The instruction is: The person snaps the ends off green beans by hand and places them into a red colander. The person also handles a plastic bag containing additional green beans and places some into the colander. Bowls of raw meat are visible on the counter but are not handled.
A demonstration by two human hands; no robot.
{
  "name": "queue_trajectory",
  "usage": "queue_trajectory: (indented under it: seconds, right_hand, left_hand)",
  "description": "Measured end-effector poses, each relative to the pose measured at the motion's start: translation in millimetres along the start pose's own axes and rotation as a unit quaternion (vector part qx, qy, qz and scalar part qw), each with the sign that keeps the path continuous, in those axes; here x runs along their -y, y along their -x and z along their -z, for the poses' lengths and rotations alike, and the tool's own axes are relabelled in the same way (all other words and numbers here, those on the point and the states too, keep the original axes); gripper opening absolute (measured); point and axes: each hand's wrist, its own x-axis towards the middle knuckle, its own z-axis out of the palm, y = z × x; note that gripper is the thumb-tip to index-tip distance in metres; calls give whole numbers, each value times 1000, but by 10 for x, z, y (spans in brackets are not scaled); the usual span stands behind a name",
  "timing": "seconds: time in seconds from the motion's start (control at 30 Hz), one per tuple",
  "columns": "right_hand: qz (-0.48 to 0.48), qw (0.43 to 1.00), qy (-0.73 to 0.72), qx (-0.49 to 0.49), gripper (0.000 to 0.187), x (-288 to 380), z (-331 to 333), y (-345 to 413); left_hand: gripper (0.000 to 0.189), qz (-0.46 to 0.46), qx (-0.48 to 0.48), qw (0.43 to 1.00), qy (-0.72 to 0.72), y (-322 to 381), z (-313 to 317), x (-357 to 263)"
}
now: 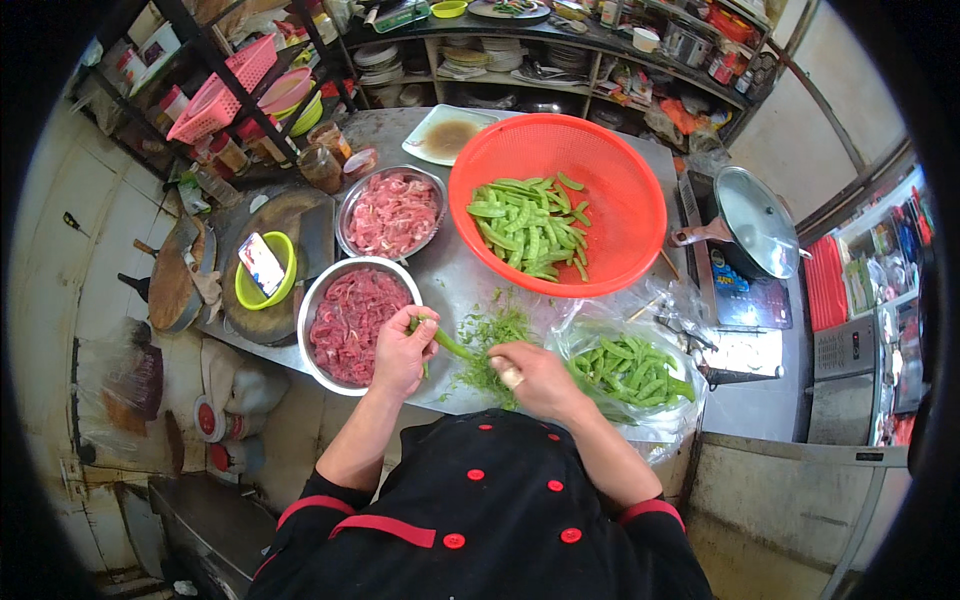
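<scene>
My left hand (pixel 406 351) holds a green snow pea pod (pixel 453 343) at the front of the steel table. Close by on the right, my right hand (pixel 534 377) has curled fingers near the pod's far end; whether it grips anything is hidden. Green trimmings (pixel 495 334) lie heaped beneath and behind the hands. A red plastic colander (pixel 630 225) behind them holds many pods. To the right, an open clear plastic bag (pixel 686 420) contains more pods. Beside my left hand stands a steel bowl of dark red sliced meat (pixel 349 322).
A second steel bowl holds paler meat (pixel 394 214). Left of it, a phone (pixel 261 264) rests in a green basket (pixel 289 281) on a round chopping board (pixel 255 326). A white dish (pixel 420 139) with brown liquid sits behind. A lidded pan (pixel 756 225) stands on an induction cooker (pixel 750 304) at right.
</scene>
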Motion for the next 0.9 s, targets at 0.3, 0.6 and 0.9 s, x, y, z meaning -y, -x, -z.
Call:
queue_trajectory:
  seconds: [0.3, 0.6, 0.9]
  right_hand:
    - [92, 986, 138, -23, 7, -26, 93, 0]
    - [-46, 994, -4, -100, 8, -71, -41, 29]
    - [-111, 988, 104, -16, 10, -67, -13, 23]
  left_hand:
    - [12, -106, 169, 853, -483, 79, -88, -47]
    - [14, 122, 107, 931, -327, 139, -176, 134]
    - [6, 191, -40, 980, -33, -15, -218, 95]
